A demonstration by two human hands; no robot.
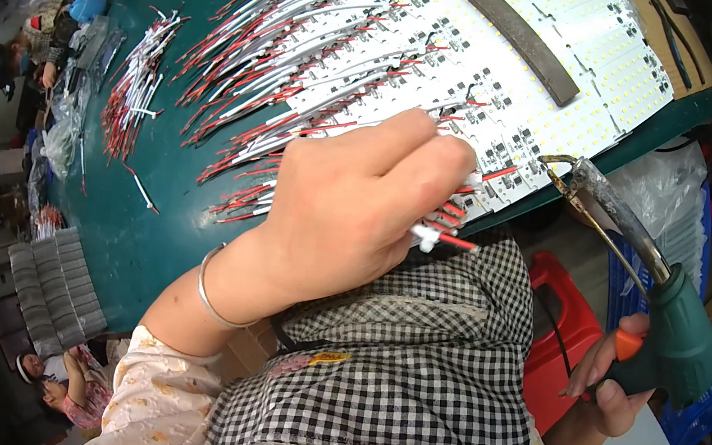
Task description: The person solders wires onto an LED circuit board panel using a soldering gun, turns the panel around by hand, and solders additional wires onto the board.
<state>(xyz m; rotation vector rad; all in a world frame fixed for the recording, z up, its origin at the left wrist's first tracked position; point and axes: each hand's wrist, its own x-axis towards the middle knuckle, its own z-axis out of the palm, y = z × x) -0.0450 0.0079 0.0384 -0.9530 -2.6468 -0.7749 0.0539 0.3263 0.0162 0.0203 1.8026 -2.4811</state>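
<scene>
My left hand (352, 187) is closed over the near edge of the white LED circuit boards (490, 173). Short red and white wires (449, 238) stick out from under its curled fingers, and the fingertips themselves are hidden. At the right, my right hand (612, 377) grips a green soldering gun (684, 337) with an orange trigger. Its metal tip (555, 162) points left, just off the boards' near right corner and apart from my left hand. Rows of red and white wires (277, 75) run leftward from the boards.
A loose pile of wires (136, 87) lies on the green table (170, 251), with one stray wire (140, 189) nearby. A dark curved bar (519, 36) rests across the boards. Beyond the right edge are plastic bags (666, 189) and a red stool (553, 341). Other people sit at the far left.
</scene>
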